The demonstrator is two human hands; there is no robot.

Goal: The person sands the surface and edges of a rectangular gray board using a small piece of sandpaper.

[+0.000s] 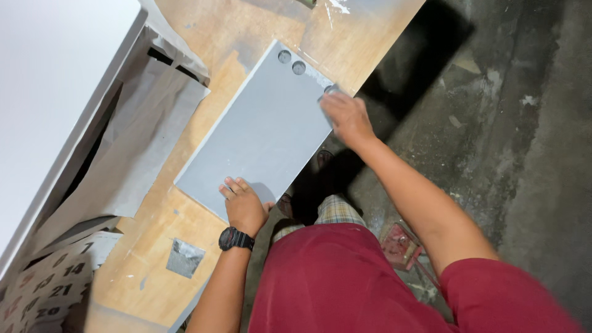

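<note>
Pressing left hand (244,205) flat on grey panel (259,126), right hand (346,117) gripping its edge

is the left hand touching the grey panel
Touching. The head view shows the left hand pressed flat on the near end of the grey panel, fingers spread on its surface with no gap.

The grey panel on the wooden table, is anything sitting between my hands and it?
Nothing visible does. The left hand lies flat on the grey panel at its near edge. The right hand is at the far edge, pressing what looks like a small grey pad onto the surface. The two round holes lie beyond it.
</note>
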